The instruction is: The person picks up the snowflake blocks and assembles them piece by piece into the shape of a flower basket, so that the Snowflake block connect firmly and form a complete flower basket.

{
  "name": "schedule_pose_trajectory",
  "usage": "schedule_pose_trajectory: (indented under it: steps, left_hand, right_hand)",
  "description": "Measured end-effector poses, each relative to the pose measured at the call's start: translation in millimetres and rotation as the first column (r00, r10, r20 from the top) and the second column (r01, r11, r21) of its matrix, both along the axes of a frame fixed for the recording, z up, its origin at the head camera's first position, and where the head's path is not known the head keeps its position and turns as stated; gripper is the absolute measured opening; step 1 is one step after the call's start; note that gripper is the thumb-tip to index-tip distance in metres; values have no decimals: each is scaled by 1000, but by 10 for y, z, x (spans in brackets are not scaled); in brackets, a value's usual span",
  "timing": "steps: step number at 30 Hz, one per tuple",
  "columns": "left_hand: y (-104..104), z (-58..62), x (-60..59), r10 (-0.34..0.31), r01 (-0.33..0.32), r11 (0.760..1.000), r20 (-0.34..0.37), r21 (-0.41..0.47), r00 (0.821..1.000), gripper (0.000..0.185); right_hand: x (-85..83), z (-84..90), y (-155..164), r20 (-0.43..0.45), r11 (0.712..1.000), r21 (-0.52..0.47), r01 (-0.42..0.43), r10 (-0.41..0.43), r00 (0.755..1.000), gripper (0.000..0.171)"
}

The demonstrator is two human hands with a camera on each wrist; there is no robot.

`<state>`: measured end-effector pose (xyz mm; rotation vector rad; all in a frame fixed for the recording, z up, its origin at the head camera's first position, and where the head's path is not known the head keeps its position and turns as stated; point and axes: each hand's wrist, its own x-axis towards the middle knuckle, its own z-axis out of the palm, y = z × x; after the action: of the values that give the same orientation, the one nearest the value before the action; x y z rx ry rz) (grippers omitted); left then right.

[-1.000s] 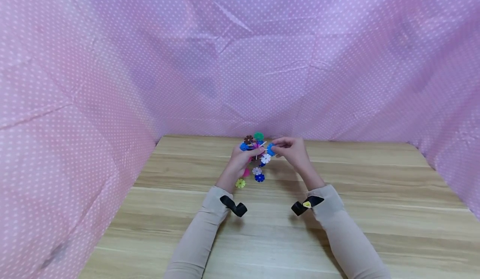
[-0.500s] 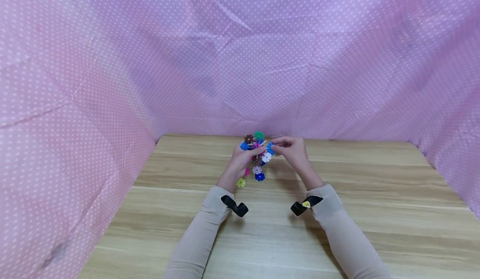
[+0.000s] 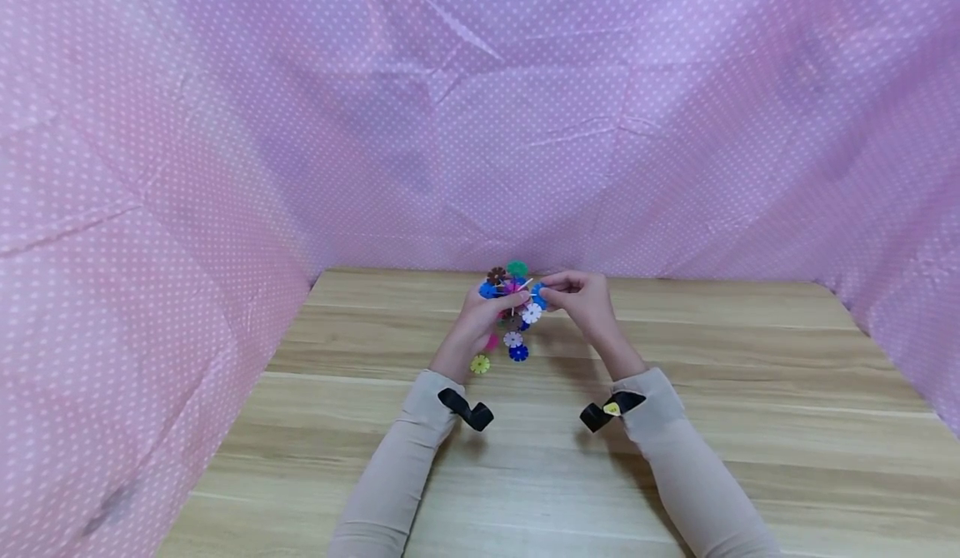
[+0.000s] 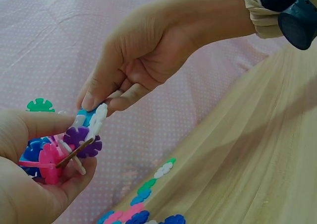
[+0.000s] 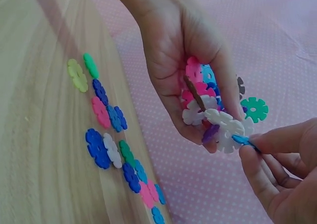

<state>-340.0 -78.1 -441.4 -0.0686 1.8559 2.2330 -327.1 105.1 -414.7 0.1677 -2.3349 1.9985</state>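
Note:
My left hand (image 3: pixel 474 318) holds a cluster of interlocked flower-shaped plastic discs (image 5: pixel 195 71) in pink, white, purple, blue and brown. Its thumb lies along one side of the cluster, with fingers beneath. Between thumb and forefinger, my right hand (image 3: pixel 583 298) pinches a light blue notched disc (image 5: pixel 242 140). In the right wrist view this disc meets the edge of a white disc (image 5: pixel 228 140) on the cluster; whether their slots interlock cannot be told. A green disc (image 5: pixel 255 109) sticks out beyond the left thumb.
Loose discs lie on the wooden table (image 3: pixel 675 458) below the hands, among them a yellow one (image 3: pixel 480 364), a dark blue one (image 3: pixel 519 352) and a pink one (image 5: pixel 100 112). Pink dotted cloth (image 3: pixel 480 166) hangs behind the table and at both sides.
My right hand has shifted slightly left with the blue disc, closer to the cluster. The left hand keeps its hold in nearly the same place.

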Motion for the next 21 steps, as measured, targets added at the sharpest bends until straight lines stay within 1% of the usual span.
schedule_pose_trajectory:
  steps: [3,6,12,14,18,21]
  left_hand:
    - [-19,4,-4,-21,21,1000,-12,20,1000,55]
    - [-42,3,-12,-26,27,1000,-28,11,999,56]
    - [-89,11,0,-4,1,998,-43,-70,999,51]
    - [-95,14,9,-2,-2,997,-48,-82,999,49]
    - [-94,22,27,-1,-1,998,-33,-63,999,44]
    - [-88,22,31,6,-7,999,-18,-49,1000,44]
  right_hand:
    - [0,9,18,8,1000,10,-20,20,1000,23]
    - [3,10,24,14,999,25,-36,36,999,23]
    - [18,-4,19,12,997,47,-65,64,998,24]
    - [22,-5,19,10,996,54,-65,65,998,24]
    - [32,9,29,1,994,82,-75,76,997,23]
    - [29,24,54,2,988,111,-107,107,994,26]
